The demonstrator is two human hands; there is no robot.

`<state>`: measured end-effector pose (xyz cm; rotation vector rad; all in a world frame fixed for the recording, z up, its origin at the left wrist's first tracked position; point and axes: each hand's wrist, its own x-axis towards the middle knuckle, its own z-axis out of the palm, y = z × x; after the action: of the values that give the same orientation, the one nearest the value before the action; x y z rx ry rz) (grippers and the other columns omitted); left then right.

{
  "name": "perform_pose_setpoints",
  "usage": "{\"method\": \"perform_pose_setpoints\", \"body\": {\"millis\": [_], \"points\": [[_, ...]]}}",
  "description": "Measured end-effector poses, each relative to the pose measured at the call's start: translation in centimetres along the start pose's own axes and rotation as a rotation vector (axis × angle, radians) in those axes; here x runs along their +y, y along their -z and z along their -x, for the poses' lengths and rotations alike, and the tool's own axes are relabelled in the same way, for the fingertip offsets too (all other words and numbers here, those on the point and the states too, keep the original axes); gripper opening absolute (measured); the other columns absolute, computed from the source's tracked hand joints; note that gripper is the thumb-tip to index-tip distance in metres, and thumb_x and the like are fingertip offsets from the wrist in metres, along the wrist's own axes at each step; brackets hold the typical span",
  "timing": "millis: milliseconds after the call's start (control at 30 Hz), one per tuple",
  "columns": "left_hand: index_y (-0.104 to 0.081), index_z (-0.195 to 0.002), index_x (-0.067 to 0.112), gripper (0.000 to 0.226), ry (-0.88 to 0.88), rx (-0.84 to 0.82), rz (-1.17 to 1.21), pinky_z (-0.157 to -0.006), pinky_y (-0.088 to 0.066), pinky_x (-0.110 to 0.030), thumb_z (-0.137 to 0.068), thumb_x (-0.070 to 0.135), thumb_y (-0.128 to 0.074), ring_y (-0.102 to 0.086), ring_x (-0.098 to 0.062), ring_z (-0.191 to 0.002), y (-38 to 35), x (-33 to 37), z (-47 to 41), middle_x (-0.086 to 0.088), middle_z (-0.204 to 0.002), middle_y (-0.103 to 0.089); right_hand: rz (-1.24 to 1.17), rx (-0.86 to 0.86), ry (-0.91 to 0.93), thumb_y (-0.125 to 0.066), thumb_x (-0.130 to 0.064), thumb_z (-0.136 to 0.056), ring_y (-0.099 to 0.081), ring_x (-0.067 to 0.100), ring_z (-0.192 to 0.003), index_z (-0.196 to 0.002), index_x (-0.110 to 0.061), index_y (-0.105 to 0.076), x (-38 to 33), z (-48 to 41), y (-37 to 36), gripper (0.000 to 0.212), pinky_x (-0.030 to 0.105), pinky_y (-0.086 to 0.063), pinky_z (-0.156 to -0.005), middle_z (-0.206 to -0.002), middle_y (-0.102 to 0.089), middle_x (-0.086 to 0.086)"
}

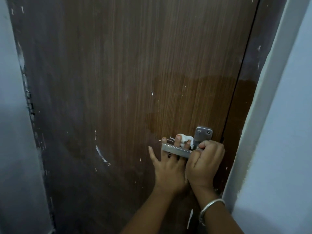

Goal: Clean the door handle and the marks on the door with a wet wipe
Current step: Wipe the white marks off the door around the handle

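Door handle [176, 150]: metal lever on a screwed backplate [204, 133], low on the right side of the brown door [118, 73].

Right hand [205, 164]: fist clamped round the handle at its pivot end, just under the backplate. Silver bangle [211, 208] on that wrist, below the handle.

Left hand [166, 166]: comes up from below the handle, fingers passing behind the lever and spread against the door. Wet wipe [185, 140] is bunched white and pinched among the fingertips just above the lever, beside the backplate's post.

Marks: curved white scuff [102, 156] well to the left of the handle; short white fleck [152, 93] above it. Darker damp-looking patch [194, 102] on the door above the handle. Door frame [243, 115] just right of the handle.
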<state>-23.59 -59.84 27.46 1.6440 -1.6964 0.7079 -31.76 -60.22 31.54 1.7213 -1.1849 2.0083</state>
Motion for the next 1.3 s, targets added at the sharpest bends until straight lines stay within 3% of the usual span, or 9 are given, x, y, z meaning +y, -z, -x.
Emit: {"method": "perform_pose_setpoints", "body": {"millis": [167, 233, 367, 567, 733, 900, 1033, 1200, 1300], "points": [[-0.018, -0.146, 0.027, 0.088, 0.150, 0.020, 0.067, -0.095, -0.016, -0.075, -0.075, 0.054, -0.064, -0.019, -0.045, -0.137, -0.1, 0.1, 0.2, -0.004, -0.153, -0.015, -0.011, -0.002, 0.015, -0.036, -0.009, -0.077, -0.033, 0.010, -0.078, -0.077, -0.002, -0.049, 0.0, -0.1, 0.1, 0.015, 0.021, -0.028, -0.068, -0.083, -0.045, 0.015], [-0.015, -0.146, 0.026, 0.087, 0.178, 0.023, 0.113, -0.096, -0.012, -0.074, -0.078, 0.054, -0.061, -0.014, -0.046, -0.138, -0.2, 0.3, 0.2, -0.005, -0.154, -0.012, -0.015, -0.004, 0.014, -0.037, -0.009, -0.077, -0.032, 0.009, -0.078, -0.077, -0.002, -0.049, 0.0, -0.1, 0.1, 0.014, 0.023, -0.029, -0.067, -0.083, -0.045, 0.015], [-0.011, -0.147, 0.031, 0.081, 0.006, -0.012, 0.040, -0.093, -0.017, -0.076, -0.080, 0.069, -0.038, -0.022, -0.046, -0.136, -0.1, 0.3, 0.2, -0.005, -0.154, -0.017, -0.013, 0.000, 0.018, -0.037, -0.010, -0.078, -0.033, 0.008, -0.080, -0.080, -0.003, -0.049, 0.0, 0.1, 0.0, 0.014, 0.023, -0.031, -0.068, -0.086, -0.046, 0.015], [-0.014, -0.147, 0.033, 0.072, 0.182, 0.046, 0.142, -0.098, -0.006, -0.073, -0.084, 0.049, -0.044, -0.009, -0.043, -0.139, 0.1, -0.5, -0.3, -0.002, -0.156, -0.012, -0.012, 0.024, 0.042, -0.036, -0.009, -0.077, -0.033, 0.010, -0.077, -0.077, -0.003, -0.048, 0.1, -0.1, -0.1, 0.014, 0.024, -0.029, -0.067, -0.082, -0.045, 0.015], [-0.017, -0.145, 0.036, 0.072, -0.084, 0.013, 0.036, -0.097, -0.009, -0.076, -0.082, 0.055, -0.046, -0.015, -0.043, -0.139, -0.3, -1.1, 0.3, 0.001, -0.155, -0.016, 0.039, 0.007, 0.038, -0.037, -0.011, -0.078, -0.035, 0.015, -0.077, -0.078, -0.004, -0.049, -0.1, 0.1, -0.1, 0.014, 0.018, -0.024, -0.072, -0.083, -0.048, 0.016], [-0.007, -0.147, 0.036, 0.075, 0.136, 0.012, 0.112, -0.098, -0.006, -0.073, -0.083, 0.049, -0.043, -0.005, -0.041, -0.140, 0.2, -1.1, -0.3, 0.000, -0.157, -0.008, 0.068, -0.003, 0.008, -0.036, -0.012, -0.077, -0.038, 0.019, -0.078, -0.079, -0.003, -0.052, -0.7, 0.0, -0.2, 0.018, 0.019, -0.023, -0.073, -0.083, -0.050, 0.016], [-0.011, -0.148, 0.034, 0.073, -0.008, 0.008, 0.053, -0.098, -0.001, -0.071, -0.085, 0.057, -0.038, -0.005, -0.038, -0.141, 0.4, -1.5, -0.2, 0.002, -0.157, -0.007, 0.072, -0.022, 0.006, -0.036, -0.012, -0.078, -0.039, 0.021, -0.076, -0.079, -0.003, -0.052, -0.7, -0.1, -0.1, 0.018, 0.020, -0.023, -0.070, -0.083, -0.050, 0.016], [-0.005, -0.148, 0.034, 0.079, 0.127, -0.019, 0.082, -0.100, 0.000, -0.070, -0.079, 0.046, -0.042, 0.003, -0.038, -0.141, 0.6, -3.0, -0.6, 0.003, -0.157, 0.001, 0.069, -0.016, 0.020, -0.036, -0.010, -0.077, -0.038, 0.020, -0.075, -0.078, -0.003, -0.052, -0.8, -0.1, -0.2, 0.018, 0.021, -0.024, -0.069, -0.081, -0.049, 0.016], [-0.009, -0.148, 0.033, 0.077, 0.012, -0.045, 0.027, -0.100, 0.000, -0.069, -0.080, 0.047, -0.041, 0.000, -0.037, -0.141, 0.6, -3.3, -0.3, 0.002, -0.157, -0.004, 0.079, -0.030, 0.019, -0.036, -0.011, -0.077, -0.040, 0.023, -0.073, -0.078, -0.003, -0.052, -0.7, -0.1, -0.1, 0.018, 0.021, -0.023, -0.069, -0.081, -0.049, 0.016]]}}
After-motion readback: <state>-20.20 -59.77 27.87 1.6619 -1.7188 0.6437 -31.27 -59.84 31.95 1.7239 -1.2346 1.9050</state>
